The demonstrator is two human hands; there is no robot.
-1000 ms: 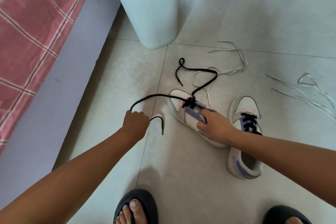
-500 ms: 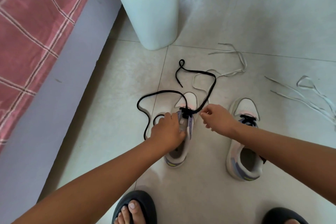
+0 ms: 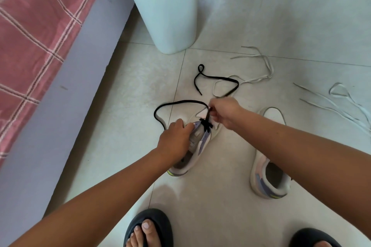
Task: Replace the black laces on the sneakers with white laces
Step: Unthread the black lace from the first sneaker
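right hand (image 3: 224,113) fingers pinch the black lace (image 3: 207,115) at 12 o'clock of the sneaker (image 3: 197,142). left hand (image 3: 173,142) fingers curl around the sneaker's 9 o'clock side.

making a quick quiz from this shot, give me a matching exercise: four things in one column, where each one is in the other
Things:
1. black lace
2. white laces
3. bin
4. second sneaker

Places:
a. loose on the tiles, far right
b. under the right forearm
c. pinched in the right hand, partly threaded in the sneaker the left hand holds
d. by the bed, blue liner inside

Pairs: 1-c, 2-a, 3-d, 4-b
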